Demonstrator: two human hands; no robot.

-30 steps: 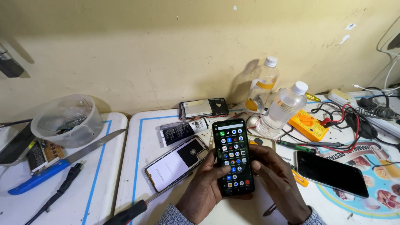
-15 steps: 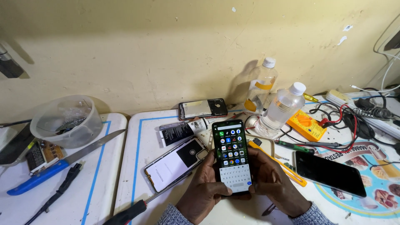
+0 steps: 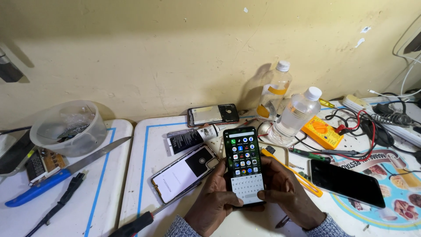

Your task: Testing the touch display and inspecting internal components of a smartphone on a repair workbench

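The white surface (image 3: 144, 145) with blue lines carried everything. At ten o'clock from the hands sat a clear plastic bowl (image 3: 70, 127), and at two o'clock stood two clear bottles (image 3: 294, 115) beside an orange multimeter (image 3: 322, 131). A dark phone (image 3: 346, 183) lay face up at three o'clock, and a phone back cover (image 3: 184, 173) lay at nine o'clock, just beside the left hand (image 3: 215, 199). Both the left hand and the right hand (image 3: 287, 193) had their grip clamped on a lit smartphone (image 3: 243, 163), held at the near middle of the surface, its screen showing app icons and a keyboard.
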